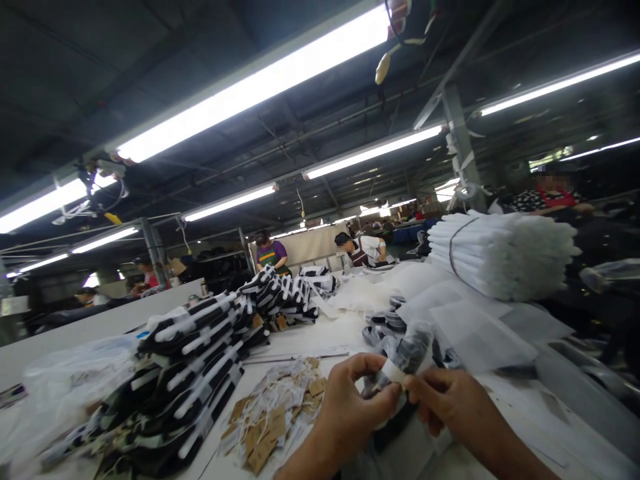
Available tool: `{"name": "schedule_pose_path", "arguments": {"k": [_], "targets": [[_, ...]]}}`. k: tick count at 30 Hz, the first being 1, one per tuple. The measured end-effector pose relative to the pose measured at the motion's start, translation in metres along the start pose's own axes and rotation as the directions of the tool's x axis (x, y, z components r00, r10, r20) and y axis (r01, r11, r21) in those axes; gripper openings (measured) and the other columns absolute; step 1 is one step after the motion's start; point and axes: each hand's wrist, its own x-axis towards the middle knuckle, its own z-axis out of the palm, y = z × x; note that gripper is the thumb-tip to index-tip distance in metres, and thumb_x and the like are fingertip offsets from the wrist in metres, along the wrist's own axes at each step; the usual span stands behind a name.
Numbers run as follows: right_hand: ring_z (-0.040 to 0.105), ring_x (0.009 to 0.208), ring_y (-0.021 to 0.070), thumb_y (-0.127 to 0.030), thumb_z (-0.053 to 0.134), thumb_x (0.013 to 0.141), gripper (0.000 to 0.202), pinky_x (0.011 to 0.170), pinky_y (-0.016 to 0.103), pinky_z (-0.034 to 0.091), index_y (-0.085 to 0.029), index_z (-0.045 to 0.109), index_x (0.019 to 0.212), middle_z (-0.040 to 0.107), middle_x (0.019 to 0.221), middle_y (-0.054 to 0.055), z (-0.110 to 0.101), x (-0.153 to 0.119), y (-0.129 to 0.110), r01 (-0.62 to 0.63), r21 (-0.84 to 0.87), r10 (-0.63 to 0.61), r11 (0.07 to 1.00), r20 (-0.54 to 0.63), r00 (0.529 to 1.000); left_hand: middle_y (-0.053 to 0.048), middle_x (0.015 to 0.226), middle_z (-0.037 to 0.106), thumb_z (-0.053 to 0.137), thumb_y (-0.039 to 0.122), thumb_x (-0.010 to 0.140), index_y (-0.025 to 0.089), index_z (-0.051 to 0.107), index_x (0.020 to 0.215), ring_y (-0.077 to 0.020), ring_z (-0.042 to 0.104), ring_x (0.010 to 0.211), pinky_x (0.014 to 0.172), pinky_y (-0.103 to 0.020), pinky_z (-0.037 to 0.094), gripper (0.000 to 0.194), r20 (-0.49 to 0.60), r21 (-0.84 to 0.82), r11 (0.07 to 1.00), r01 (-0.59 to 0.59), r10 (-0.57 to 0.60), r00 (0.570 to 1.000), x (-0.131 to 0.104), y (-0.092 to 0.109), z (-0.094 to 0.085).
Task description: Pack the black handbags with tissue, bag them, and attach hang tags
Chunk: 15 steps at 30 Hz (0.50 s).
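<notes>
My left hand (360, 390) is closed around a dark bundle in clear plastic (414, 348), thumb and fingers on either side of it. A white band (393, 371) circles the bundle between my hands. My right hand (453, 398) pinches at the band's right side; what exactly lies between its fingertips is hidden. Just beyond my hands are dark rolled straps (393, 317). To the left lies a heap of brown tags with white strings (273, 417).
Tall stacks of black items with white rolls (195, 373) fill the table's left side. A tied bundle of white rods (500, 253) rests at the right, near translucent sheets (485, 327). Clear plastic (75, 380) lies far left. Co-workers (270, 253) work farther back.
</notes>
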Motion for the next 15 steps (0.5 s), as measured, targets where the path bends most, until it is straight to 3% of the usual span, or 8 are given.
{"name": "schedule_pose_path", "arguments": {"k": [5,9,11,12,13,15], "targets": [[0.048,0.036,0.0109,-0.069,0.06,0.076,0.053,0.041,0.023,0.036,-0.02,0.06,0.055,0.056,0.043,-0.001,0.008,0.012,0.013,0.049,0.08,-0.052,0.996,0.039,0.998,-0.006,0.085,0.074,0.078,0.037,0.075,0.013,0.075,0.092,-0.0173,0.063,0.077,0.073,-0.026,0.046,0.029,0.077,-0.16,0.985,0.064,-0.052,0.996,0.003,-0.001,-0.007],[0.056,0.044,0.0133,-0.068,0.064,0.076,0.051,0.046,0.024,0.043,-0.019,0.067,0.063,0.062,0.05,0.001,0.002,0.009,0.026,0.046,0.094,-0.047,0.994,0.001,0.999,-0.005,0.085,0.073,0.079,0.045,0.075,0.014,0.075,0.097,-0.0145,0.062,0.074,0.07,-0.024,0.045,0.039,0.068,-0.262,0.956,0.131,-0.117,0.991,0.003,0.001,-0.012],[0.067,0.058,0.0185,-0.067,0.067,0.076,0.053,0.058,0.027,0.054,-0.018,0.075,0.095,0.071,0.064,0.002,0.002,0.002,0.03,0.021,0.206,-0.012,0.978,-0.049,0.999,-0.006,0.088,0.074,0.08,0.047,0.074,0.013,0.074,0.097,-0.0146,0.062,0.077,0.071,-0.023,0.045,0.041,0.042,-0.253,0.957,0.141,-0.134,0.99,0.004,0.002,-0.013],[0.072,0.07,0.0217,-0.066,0.069,0.076,0.064,0.069,0.03,0.058,-0.019,0.069,0.119,0.075,0.073,0.003,0.003,-0.001,0.03,0.012,0.292,0.006,0.956,-0.061,0.998,-0.007,0.09,0.074,0.08,0.047,0.074,0.014,0.073,0.099,-0.0148,0.063,0.078,0.072,-0.023,0.045,0.043,0.03,-0.252,0.957,0.144,-0.141,0.99,0.004,0.002,-0.013],[0.074,0.083,0.0243,-0.065,0.07,0.076,0.079,0.08,0.033,0.059,-0.019,0.056,0.139,0.077,0.083,0.004,0.007,-0.004,0.028,0.012,0.381,0.014,0.924,-0.067,0.998,-0.007,0.091,0.075,0.081,0.047,0.073,0.014,0.071,0.105,-0.0151,0.064,0.078,0.072,-0.023,0.046,0.047,0.024,-0.257,0.955,0.149,-0.147,0.989,0.004,0.003,-0.013],[0.071,0.104,0.0271,-0.063,0.073,0.076,0.103,0.098,0.04,0.054,-0.021,0.026,0.157,0.078,0.099,0.007,0.016,-0.009,0.02,0.05,0.523,-0.013,0.851,-0.075,0.997,-0.008,0.093,0.075,0.082,0.046,0.071,0.015,0.063,0.118,-0.0159,0.065,0.076,0.07,-0.024,0.047,0.059,0.018,-0.261,0.952,0.159,-0.161,0.987,0.004,0.003,-0.01]]}}
